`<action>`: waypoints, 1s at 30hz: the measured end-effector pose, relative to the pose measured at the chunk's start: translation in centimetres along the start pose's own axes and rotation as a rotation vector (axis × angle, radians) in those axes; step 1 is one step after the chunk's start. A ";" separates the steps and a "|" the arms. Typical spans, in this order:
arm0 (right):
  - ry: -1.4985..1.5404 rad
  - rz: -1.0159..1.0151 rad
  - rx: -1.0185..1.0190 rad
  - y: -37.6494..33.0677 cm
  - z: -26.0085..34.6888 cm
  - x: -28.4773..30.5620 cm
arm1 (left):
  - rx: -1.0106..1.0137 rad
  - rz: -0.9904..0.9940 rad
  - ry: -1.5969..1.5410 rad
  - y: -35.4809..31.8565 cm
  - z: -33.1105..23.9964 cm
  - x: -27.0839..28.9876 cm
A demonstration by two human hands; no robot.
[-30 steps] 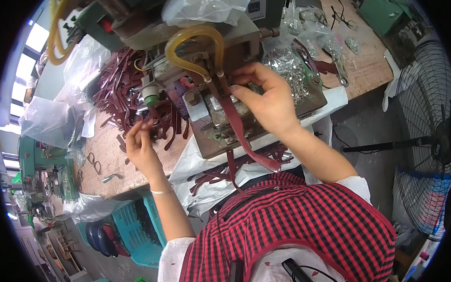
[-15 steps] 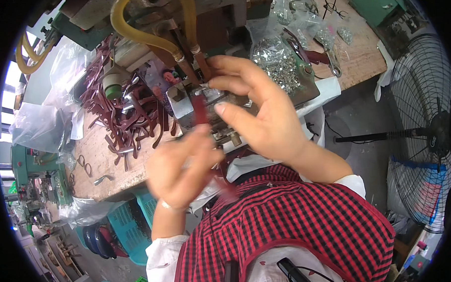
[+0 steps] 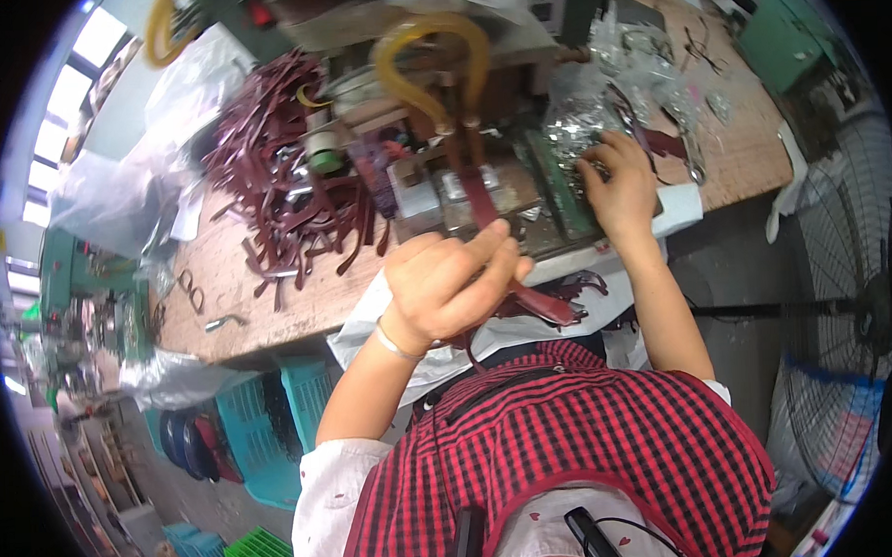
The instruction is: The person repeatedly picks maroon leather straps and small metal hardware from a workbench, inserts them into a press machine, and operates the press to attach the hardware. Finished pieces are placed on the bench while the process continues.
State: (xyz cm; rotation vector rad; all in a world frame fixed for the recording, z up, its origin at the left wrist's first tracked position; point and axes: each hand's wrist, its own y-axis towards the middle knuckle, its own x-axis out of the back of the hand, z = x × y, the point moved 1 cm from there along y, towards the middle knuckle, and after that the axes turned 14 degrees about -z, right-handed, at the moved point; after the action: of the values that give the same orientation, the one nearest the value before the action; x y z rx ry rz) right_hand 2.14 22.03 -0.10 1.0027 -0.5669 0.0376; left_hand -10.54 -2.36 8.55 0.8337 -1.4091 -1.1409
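My left hand (image 3: pixel 456 283) is closed on a dark red eyeglass temple (image 3: pixel 478 197). The flat end of the temple points away from me, beneath the two prongs (image 3: pixel 461 150) of a machine with a looped yellow hose (image 3: pixel 432 29). My right hand (image 3: pixel 622 189) is at the near right edge of a heap of small shiny metal parts (image 3: pixel 571 137). Its thumb and fingers are curled together at the tips, and whatever is between them is too small to make out. More dark red temples (image 3: pixel 550 304) lie on white cloth just below my left hand.
A large pile of dark red temples (image 3: pixel 291 200) covers the table left of the machine. Pliers and a wrench (image 3: pixel 695 162) lie to the right. A standing fan (image 3: pixel 859 303) is on the right; turquoise baskets (image 3: pixel 260 432) stand below the table at left.
My right hand has moved from beside the prongs rightward to the metal parts. My left hand, blurred before, has moved right and holds the temple beneath the prongs. The view has shifted.
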 end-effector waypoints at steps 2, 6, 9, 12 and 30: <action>0.082 -0.001 -0.043 0.6 0.6 0.0 | -0.019 -0.067 -0.005 -0.1 0.0 -0.3; 0.461 -0.041 -0.566 -0.4 -0.3 0.1 | 0.265 -0.027 -0.040 -0.7 -2.0 1.4; 0.813 -0.172 -0.863 -0.9 -0.9 2.2 | 0.280 -0.087 0.441 -5.0 0.6 5.6; 0.964 -0.224 -0.942 -1.4 -1.9 0.1 | 0.821 -0.159 0.595 -5.5 7.0 8.6; 0.265 -0.161 -0.160 -1.3 1.3 2.7 | 1.195 -0.140 0.012 -14.8 15.0 9.6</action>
State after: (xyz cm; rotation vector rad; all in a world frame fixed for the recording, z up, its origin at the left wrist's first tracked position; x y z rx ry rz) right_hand 4.28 19.69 0.72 0.8677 -0.2421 -0.0180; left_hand -28.37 -12.80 -1.81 1.7578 -2.0256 -0.2662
